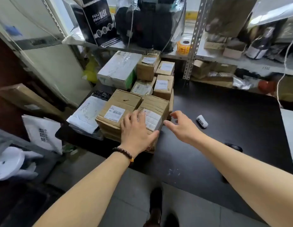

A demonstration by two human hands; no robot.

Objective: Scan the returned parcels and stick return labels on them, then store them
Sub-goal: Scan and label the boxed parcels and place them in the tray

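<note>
Parcels (137,86) are piled at the left end of the table (224,112), the nearest box (154,104) covered by the flat, spread left hand (136,128), the right hand (183,126) held open just beside it, apart.

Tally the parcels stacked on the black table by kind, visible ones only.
Brown cardboard boxes: 6
White box: 1
Poly mailers: 2 (one white, one black)
Total: 9

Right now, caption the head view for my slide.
Left hand rests on front cardboard parcel; right hand hovers open beside it.
</note>
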